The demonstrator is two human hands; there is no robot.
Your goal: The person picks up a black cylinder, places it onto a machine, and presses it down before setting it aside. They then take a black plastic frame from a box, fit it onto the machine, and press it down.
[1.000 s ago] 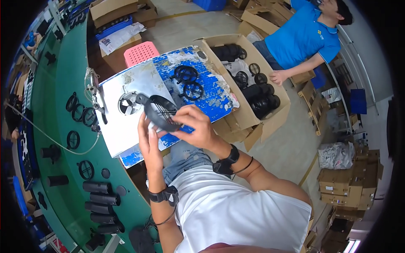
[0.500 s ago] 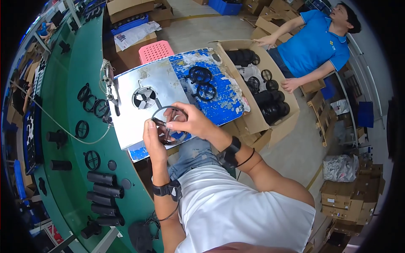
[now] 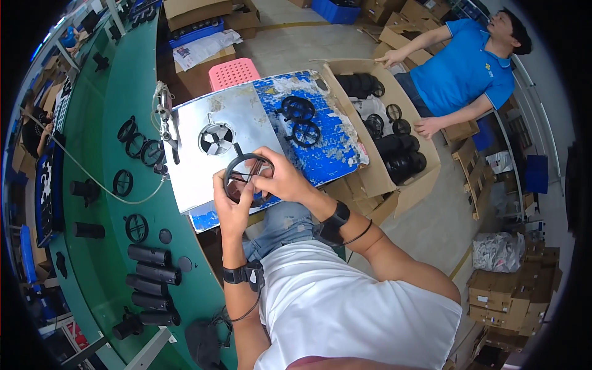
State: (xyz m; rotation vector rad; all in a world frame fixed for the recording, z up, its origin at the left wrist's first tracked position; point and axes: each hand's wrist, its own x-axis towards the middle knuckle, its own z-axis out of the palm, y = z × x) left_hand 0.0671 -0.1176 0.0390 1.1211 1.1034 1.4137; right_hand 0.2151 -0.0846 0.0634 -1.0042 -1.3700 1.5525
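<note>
Just over the near edge of a bare metal plate (image 3: 190, 126), I hold a black spoked ring with a short stem (image 3: 244, 156) in both hands. My left hand (image 3: 230, 208) grips its left and near side, the thumb reaching inside the ring. Around the right side curl the fingers of my right hand (image 3: 285, 177), which partly hide the spokes. The stem points away from me. Beyond it, a round fixture with metal jaws (image 3: 216, 139) is set in the plate. More black rings (image 3: 305, 134) lie on the worn blue board (image 3: 336, 139) to the right.
On the green bench (image 3: 111, 246) at left are spoked rings (image 3: 136, 228), black cylinders (image 3: 149, 254) and a hose. A clamp (image 3: 165, 114) stands at the plate's left edge. A carton of black parts (image 3: 394, 176) sits at right, beside a person in blue (image 3: 462, 68). Behind is a pink stool (image 3: 233, 74).
The ring has been turned in my hands: it showed tilted before, and now its round face and stem show more fully. My left thumb has shifted inside the ring. The view has moved slightly.
</note>
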